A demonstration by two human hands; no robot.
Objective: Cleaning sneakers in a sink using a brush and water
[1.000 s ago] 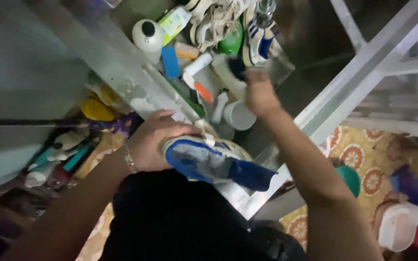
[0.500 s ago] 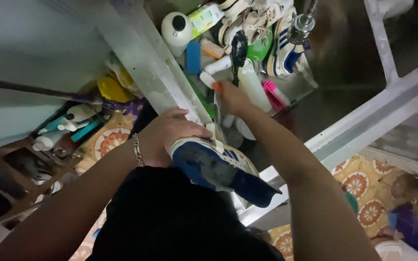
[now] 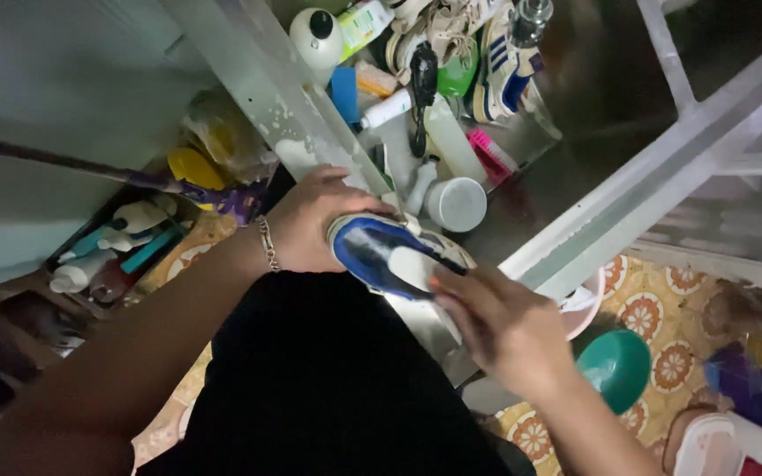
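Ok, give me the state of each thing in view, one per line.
left hand: gripping the blue shoe at one end
right hand: holding a white brush against the shoe
blue shoe: held over the sink edge, sole up
white brush: pressed on the sole
striped shoe: lying in the sink
white cup: in the sink

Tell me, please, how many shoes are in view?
2 clearly: a blue shoe in the left hand, and a striped sneaker at the sink's far end; more may lie tangled beside it.
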